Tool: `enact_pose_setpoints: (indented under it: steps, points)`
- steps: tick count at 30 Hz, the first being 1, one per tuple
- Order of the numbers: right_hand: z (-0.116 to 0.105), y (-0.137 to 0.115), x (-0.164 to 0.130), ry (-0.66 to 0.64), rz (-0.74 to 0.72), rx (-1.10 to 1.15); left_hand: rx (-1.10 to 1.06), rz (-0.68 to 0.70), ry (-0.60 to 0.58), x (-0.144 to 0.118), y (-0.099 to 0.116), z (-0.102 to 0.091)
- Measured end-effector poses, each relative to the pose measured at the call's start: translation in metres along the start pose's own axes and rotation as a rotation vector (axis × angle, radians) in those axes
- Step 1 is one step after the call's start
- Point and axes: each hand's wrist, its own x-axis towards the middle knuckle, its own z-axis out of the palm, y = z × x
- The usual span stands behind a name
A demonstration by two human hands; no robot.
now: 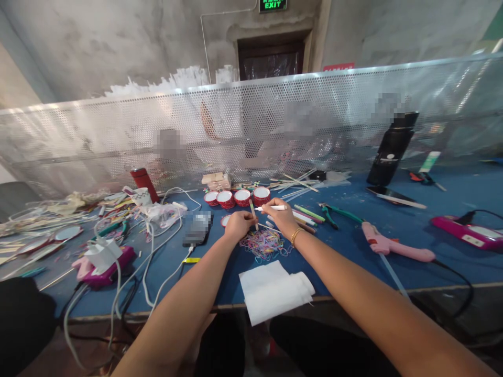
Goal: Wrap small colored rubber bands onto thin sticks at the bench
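Note:
My left hand (pixel 238 225) pinches a thin wooden stick (pixel 253 211) that stands nearly upright above a pile of coloured rubber bands (pixel 265 244). My right hand (pixel 282 215), with a gold bracelet on the wrist, holds a white pen-like stick (pixel 271 208) pointing left, its tip close to the wooden stick. Both hands hover over the blue table (pixel 346 262). A folded white cloth (pixel 275 290) lies at the near table edge, in front of the rubber bands.
Red tape rolls (pixel 238 197) line up behind the hands. A phone (pixel 197 229) with a white cable lies left. Green pliers (pixel 332 213), a pink glue gun (pixel 393 244) and a black bottle (pixel 391 149) stand right. A perforated metal screen (pixel 251 125) backs the table; people sit behind it.

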Motion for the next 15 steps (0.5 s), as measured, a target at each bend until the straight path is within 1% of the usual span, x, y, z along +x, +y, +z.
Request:
enact_pose_setpoints:
  steps: [4, 10, 15]
  points:
    - [0.0013, -0.0021, -0.0012, -0.026, -0.036, -0.01, 0.001, 0.0, 0.001, -0.0005, 0.0004, 0.0002]
    - [-0.0006, 0.0018, 0.0004, -0.001, 0.012, 0.03, -0.003, 0.011, 0.006, -0.0011, 0.001, -0.0005]
    - [0.0017, -0.0017, -0.0007, -0.02, -0.038, 0.003, -0.001, 0.008, 0.007, -0.001, 0.0017, -0.0005]
